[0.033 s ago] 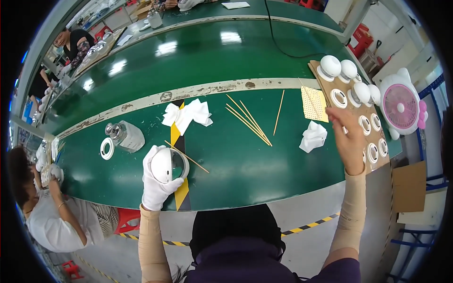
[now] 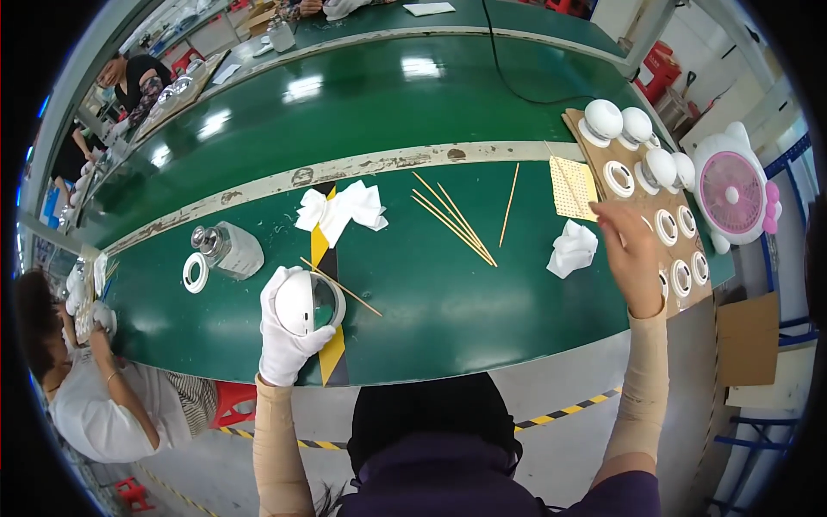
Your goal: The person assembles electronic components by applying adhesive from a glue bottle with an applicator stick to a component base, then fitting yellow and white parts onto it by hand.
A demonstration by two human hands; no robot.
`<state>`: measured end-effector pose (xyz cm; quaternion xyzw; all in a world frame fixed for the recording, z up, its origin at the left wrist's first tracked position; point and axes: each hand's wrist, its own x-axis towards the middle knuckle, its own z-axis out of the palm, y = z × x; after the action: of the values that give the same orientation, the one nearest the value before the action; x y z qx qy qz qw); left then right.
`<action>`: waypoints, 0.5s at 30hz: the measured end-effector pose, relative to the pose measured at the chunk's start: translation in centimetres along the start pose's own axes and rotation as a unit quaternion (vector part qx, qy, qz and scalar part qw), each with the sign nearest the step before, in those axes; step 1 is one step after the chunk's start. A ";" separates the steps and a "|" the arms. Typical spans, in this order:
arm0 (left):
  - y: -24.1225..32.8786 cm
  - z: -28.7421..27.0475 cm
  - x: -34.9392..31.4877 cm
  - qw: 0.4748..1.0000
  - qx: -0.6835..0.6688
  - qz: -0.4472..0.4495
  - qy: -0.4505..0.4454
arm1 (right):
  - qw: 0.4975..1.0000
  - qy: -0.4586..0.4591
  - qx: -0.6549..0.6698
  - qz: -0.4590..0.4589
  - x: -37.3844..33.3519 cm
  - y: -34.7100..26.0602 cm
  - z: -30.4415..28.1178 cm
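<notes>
My left hand (image 2: 284, 340), in a white glove, grips a white dome camera (image 2: 295, 302) low over the table, its clear, dark-looking window turned to the right. A thin wooden stick (image 2: 360, 302) lies beside it, partly behind it. My bare right hand (image 2: 631, 254) is at the right edge of a yellow dotted sheet (image 2: 570, 191). Its thumb and fingertips are drawn together at that edge; what they hold, if anything, is too small to make out. A crumpled white cloth (image 2: 572, 250) lies just left of this hand.
A glass bottle (image 2: 234, 250) and a white ring (image 2: 195, 272) stand left. White cloth (image 2: 345, 209) and several wooden sticks (image 2: 454, 220) lie mid-table. At right are a cardboard board (image 2: 689, 296) with white balls and rings, and a pink-white fan (image 2: 732, 194). A co-worker (image 2: 116, 405) sits left.
My right hand has shifted slightly left and down, and its fingers have come together at the sheet's edge. My left hand holds the dome camera as before.
</notes>
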<state>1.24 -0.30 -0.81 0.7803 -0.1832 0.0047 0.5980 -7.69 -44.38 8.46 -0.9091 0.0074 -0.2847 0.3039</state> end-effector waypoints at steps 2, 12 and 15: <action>-0.1 -0.2 0.0 1.000 0.003 0.002 0.002 | 0.989 -0.086 -0.122 0.006 -0.4 0.9 0.2; 0.3 -0.5 0.1 1.000 0.030 0.011 -0.001 | 0.986 -0.139 0.051 -0.075 2.0 -4.1 7.1; 0.2 -0.7 -0.1 1.000 0.024 0.015 0.001 | 0.963 -0.182 0.103 -0.167 4.2 -7.4 13.3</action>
<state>1.21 0.37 -0.48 0.7915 -0.1943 0.0188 0.5792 1.62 -31.88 6.06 -0.8976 -0.2296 -0.1605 0.3404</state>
